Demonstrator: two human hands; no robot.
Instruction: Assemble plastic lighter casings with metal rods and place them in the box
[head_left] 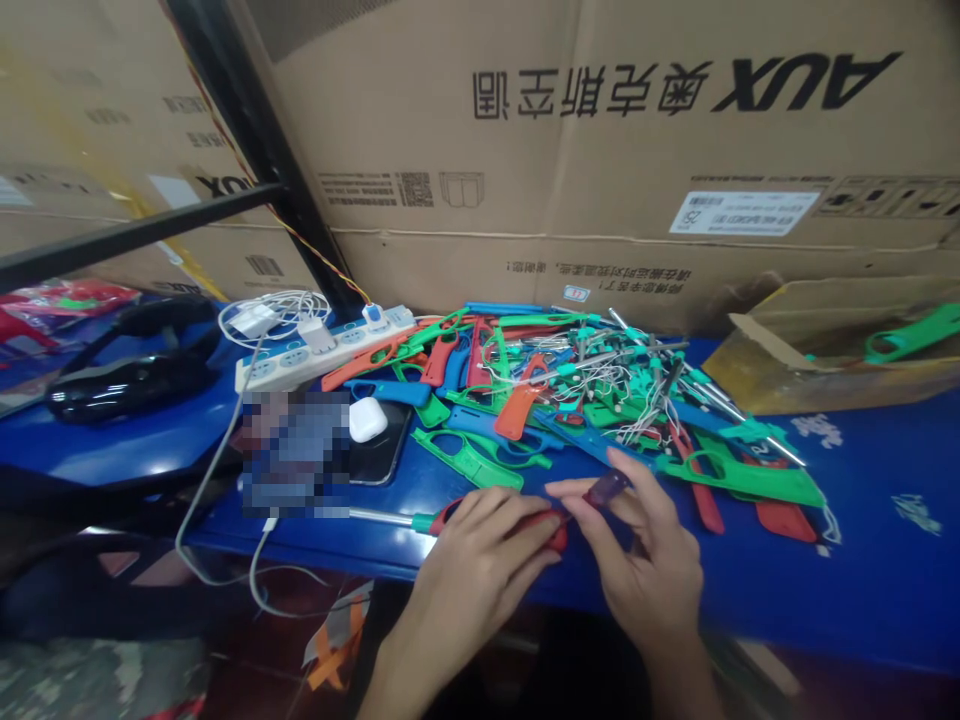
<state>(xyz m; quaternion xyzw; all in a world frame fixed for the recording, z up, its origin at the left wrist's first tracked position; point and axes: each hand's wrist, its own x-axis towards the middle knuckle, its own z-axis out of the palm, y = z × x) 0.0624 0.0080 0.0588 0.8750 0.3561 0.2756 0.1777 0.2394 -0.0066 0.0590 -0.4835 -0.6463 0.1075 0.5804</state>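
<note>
Near the table's front edge, my left hand (487,555) is closed over a red long-nosed lighter (446,517). The lighter's metal tube points left and has a teal collar, while my fingers cover most of its body. Close beside its handle end, my right hand (649,560) pinches a small dark purple, see-through piece (606,488) between thumb and fingers. Whether this piece touches the lighter cannot be made out. Just beyond both hands lies a heap of green, blue, red and orange lighter shells (480,460), mixed with metal tubes and thin white wires (630,370).
A white power strip (281,368) with chargers and coiled cables sits at the left. A phone (386,455) carries a white earbud case (367,420). A black headset (135,370) lies far left, an open carton (810,350) at right. Large cardboard boxes (570,180) stand behind.
</note>
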